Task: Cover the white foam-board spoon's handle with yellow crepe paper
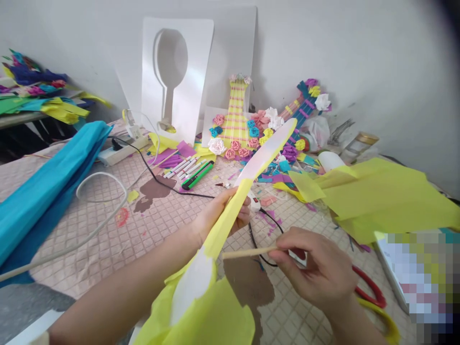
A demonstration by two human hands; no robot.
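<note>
My left hand (212, 215) is closed around the narrow neck of a long white foam-like shape (268, 151), seen edge-on and slanting up to the right. Yellow crepe paper (230, 218) wraps the neck and part of the edge. More of this paper hangs loose around the wider lower end, which runs out of view. Between thumb and fingers, my right hand (316, 268) pinches a thin flat wooden stick (247, 253). Its free end points left and comes close to the wrapped neck; I cannot tell whether they touch. Red-handled scissors (372, 290) lie partly hidden behind my right hand.
A green utility knife (197, 176) and several markers (179, 167) lie mid-table. Behind stand a flower-trimmed yellow guitar shape (235, 108) and a white board (149, 72) with a cutout. Cables (138, 152) cross the table. Yellow paper (384, 191) lies right, blue paper (53, 182) left.
</note>
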